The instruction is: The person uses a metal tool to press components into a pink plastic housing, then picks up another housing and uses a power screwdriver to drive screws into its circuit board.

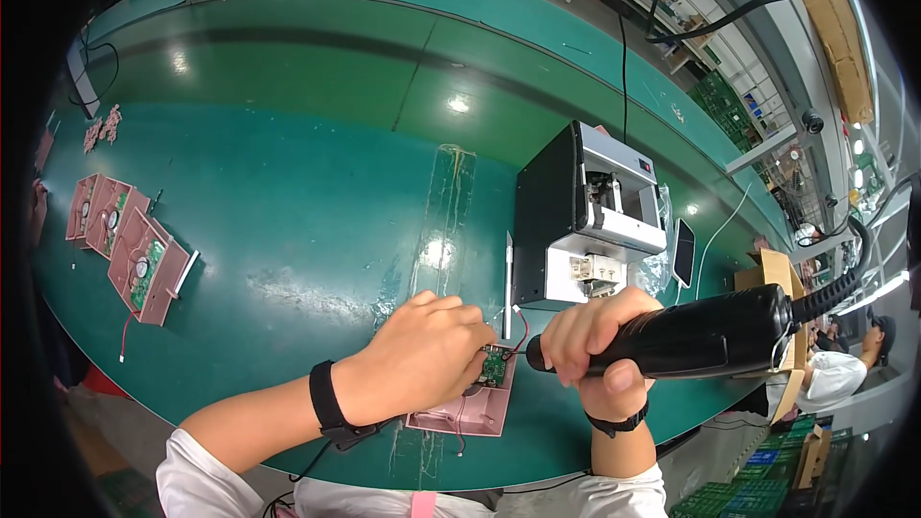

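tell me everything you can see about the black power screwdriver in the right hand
The black power screwdriver is a thick, matte, plastic-looking barrel lying almost level, tip end pointing left toward the green circuit board in the pink housing. The right hand wraps its front end, thumb underneath. A coiled black cable leaves its rear end and rises to the right. The bit itself is hidden behind the fingers. It hangs over the near edge of the green table.

A small dark rectangular screen with a white rim (683,251) stands tilted on the green table (317,182), just right of the black-and-grey machine (585,216). Beyond it sits an open brown cardboard box (772,273).
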The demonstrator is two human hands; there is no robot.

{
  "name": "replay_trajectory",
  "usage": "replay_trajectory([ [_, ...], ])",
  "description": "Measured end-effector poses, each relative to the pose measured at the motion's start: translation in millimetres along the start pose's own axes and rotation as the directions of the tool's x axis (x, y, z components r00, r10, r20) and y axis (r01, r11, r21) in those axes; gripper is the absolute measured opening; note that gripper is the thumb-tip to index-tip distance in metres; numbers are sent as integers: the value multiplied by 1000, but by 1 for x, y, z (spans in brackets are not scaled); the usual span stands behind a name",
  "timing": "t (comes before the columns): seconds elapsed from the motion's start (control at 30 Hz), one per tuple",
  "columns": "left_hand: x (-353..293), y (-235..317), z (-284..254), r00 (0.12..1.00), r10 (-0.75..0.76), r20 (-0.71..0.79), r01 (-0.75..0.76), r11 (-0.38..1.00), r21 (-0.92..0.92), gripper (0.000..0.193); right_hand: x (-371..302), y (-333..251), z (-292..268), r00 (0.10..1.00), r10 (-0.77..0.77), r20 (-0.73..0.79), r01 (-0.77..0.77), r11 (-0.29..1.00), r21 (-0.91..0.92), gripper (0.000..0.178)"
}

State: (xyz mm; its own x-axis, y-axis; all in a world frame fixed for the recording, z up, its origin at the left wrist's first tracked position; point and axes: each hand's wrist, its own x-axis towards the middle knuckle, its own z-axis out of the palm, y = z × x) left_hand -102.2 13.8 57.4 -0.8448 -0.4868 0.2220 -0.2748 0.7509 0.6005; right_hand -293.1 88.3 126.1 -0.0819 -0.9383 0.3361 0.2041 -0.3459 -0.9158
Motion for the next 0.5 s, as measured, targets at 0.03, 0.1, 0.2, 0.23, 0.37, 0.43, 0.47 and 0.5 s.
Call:
replay_trajectory([
  [0.03,0,0,0,1000,-5,-1,5,1000,-2,17,0,0,0,1000,-20,21,19,999,32,38],
  [0.1,0,0,0,1000,-7,-5,7,1000,-10,17,0,0,-1,996,-62,60,56,994,97,31],
  [0.2,0,-1,0,1000,0,-10,-1,1000,-25,17,0,0,-3,997,-43,64,37,996,87,32],
  [0.23,0,-1,0,1000,1,-12,-1,999,-33,17,0,0,-3,997,-35,66,30,996,82,33],
  [0.37,-1,-2,0,1000,1,-16,-2,999,-41,18,1,-1,0,999,7,34,-7,1000,6,40],
  [0.43,-2,-2,0,1000,3,-17,-3,1000,-25,17,1,1,-1,999,13,38,-13,1000,12,40],
  [0.47,-3,-1,1,1000,2,-16,-3,1000,-28,17,1,3,-1,999,15,41,-16,1000,19,40],
  [0.5,-4,-1,1,1000,-11,-17,10,999,-41,18,1,4,-1,999,17,44,-18,999,27,40],
])
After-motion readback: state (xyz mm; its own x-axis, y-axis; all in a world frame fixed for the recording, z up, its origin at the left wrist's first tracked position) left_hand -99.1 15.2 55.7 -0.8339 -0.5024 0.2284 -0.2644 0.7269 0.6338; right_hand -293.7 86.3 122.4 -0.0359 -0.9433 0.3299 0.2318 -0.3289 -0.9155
